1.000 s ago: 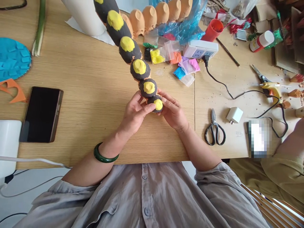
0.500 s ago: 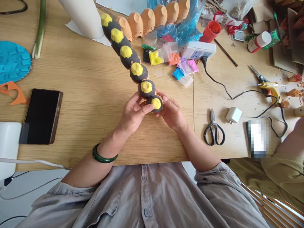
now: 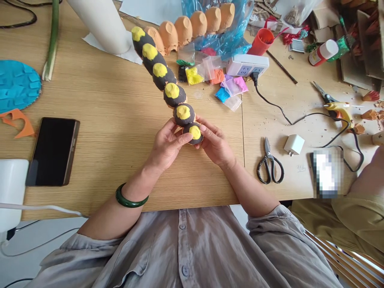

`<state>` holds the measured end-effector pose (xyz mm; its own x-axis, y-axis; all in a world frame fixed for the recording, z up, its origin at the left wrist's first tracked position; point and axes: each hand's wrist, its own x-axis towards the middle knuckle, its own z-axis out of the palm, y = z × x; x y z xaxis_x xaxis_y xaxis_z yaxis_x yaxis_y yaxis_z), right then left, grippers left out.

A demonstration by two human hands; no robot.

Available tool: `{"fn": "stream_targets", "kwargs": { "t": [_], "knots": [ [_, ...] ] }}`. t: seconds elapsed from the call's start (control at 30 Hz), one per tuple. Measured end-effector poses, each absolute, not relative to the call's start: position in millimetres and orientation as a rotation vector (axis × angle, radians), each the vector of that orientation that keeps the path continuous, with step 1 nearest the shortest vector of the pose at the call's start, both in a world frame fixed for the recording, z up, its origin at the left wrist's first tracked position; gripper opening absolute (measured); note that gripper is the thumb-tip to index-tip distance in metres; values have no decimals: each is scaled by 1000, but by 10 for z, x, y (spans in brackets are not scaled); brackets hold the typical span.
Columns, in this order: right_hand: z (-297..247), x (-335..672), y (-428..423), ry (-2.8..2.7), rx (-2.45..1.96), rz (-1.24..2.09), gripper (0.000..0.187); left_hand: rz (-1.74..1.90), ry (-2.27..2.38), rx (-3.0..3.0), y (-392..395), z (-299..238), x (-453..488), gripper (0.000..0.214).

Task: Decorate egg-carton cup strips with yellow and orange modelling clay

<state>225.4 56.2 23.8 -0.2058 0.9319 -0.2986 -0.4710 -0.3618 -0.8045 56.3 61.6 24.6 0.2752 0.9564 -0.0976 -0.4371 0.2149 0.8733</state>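
Note:
Both hands grip the near end of an egg carton strip (image 3: 175,96), a row of several bumps coated in black clay with a yellow clay patch on each top. My left hand (image 3: 169,145) is closed on its left side, thumb lying by the nearest yellow patch. On the right side, my right hand (image 3: 216,144) pinches the same end, its thumb on the black edge. The strip slants up and away to the left. Behind its far end stands an uncoated orange egg carton strip (image 3: 183,30). Fingertips under the strip are partly hidden.
Clay packets (image 3: 194,75) lie by a white power strip (image 3: 248,65). To the right are black-handled scissors (image 3: 270,164), a white charger (image 3: 294,144) and a yellow glue gun (image 3: 342,112). A phone (image 3: 53,152) rests at left; another person's arm (image 3: 367,172) is at far right.
The view has shifted slightly, so the table things sit a little differently in frame. The black-and-yellow strip's far end appears slightly lower; both hands keep their hold.

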Motion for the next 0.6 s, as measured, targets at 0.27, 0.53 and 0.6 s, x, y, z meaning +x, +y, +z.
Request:
{"fn": "stream_targets", "kwargs": {
  "t": [0.27, 0.53, 0.6],
  "knots": [
    [243, 2238, 561, -677, -894, 1764, 58, 1070, 704, 777, 619, 291, 562, 53],
    [239, 2216, 521, -792, -1035, 1622, 67, 963, 683, 690, 624, 320, 530, 47],
    [249, 2221, 509, -830, -1043, 1585, 70, 938, 672, 660, 621, 323, 523, 44]
  ]
}}
